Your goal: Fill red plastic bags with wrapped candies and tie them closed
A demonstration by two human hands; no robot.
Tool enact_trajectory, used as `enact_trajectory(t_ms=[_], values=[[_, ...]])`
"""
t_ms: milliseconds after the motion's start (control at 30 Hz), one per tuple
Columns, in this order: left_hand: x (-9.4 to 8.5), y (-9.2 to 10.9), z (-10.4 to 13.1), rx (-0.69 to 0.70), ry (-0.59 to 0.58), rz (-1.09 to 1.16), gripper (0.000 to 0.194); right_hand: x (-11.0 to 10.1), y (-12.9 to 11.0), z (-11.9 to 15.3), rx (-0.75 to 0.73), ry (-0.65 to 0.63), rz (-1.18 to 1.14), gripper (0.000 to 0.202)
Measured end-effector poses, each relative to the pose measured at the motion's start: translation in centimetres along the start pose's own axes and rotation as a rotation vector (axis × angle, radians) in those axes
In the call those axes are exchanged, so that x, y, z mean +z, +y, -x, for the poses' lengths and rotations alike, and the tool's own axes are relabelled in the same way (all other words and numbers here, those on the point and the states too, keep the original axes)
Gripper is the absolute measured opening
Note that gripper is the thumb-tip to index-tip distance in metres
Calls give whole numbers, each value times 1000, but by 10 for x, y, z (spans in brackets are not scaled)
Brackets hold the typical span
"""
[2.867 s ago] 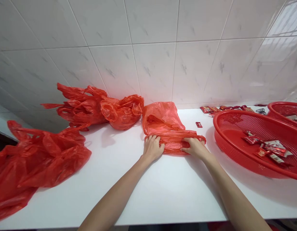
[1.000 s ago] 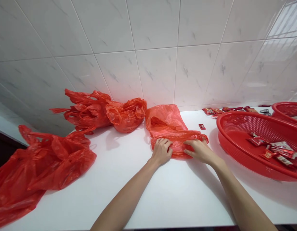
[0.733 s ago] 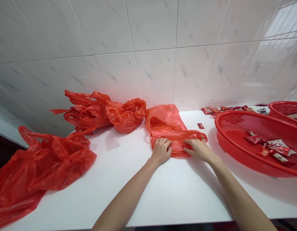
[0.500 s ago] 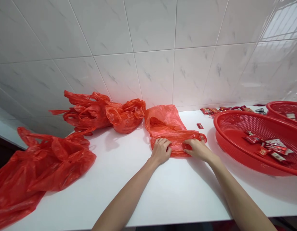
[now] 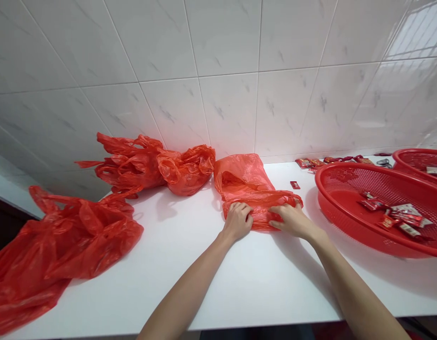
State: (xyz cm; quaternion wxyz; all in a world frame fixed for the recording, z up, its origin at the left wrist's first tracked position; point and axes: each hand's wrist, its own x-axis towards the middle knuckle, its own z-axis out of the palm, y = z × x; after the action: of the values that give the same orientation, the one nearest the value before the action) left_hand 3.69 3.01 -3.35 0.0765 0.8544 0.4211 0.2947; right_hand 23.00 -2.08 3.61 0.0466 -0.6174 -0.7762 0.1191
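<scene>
A thin red plastic bag (image 5: pixel 244 170) lies flattened on the white table in front of me, its near part bunched in folds. My left hand (image 5: pixel 238 220) rests on the near left part of those folds, fingers curled and closed on the plastic. On the right part, my right hand (image 5: pixel 288 218) has its thumb and fingers bent around the bag's near edge. A gap of crumpled plastic lies between the two hands.
Bunched red bags (image 5: pixel 190 170) stand by the tiled wall, with another red bag (image 5: pixel 83 241) at the left. A red basket (image 5: pixel 346 226) with wrapped snacks stands right, a second basket (image 5: pixel 416 153) behind it. One small packet (image 5: pixel 295 185) lies near the bag.
The view has shifted very slightly. Both hands remain on the bag in nearly the same pose.
</scene>
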Motion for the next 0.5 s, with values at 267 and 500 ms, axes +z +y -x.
enact_trajectory(t_ms=[267, 500], values=[[1, -3, 0, -1, 2, 22, 26, -66, 25, 51, -89, 273, -279, 29], [2, -5, -2, 6, -9, 20, 25, -123, 133, 66, 469, 276, -28, 76]])
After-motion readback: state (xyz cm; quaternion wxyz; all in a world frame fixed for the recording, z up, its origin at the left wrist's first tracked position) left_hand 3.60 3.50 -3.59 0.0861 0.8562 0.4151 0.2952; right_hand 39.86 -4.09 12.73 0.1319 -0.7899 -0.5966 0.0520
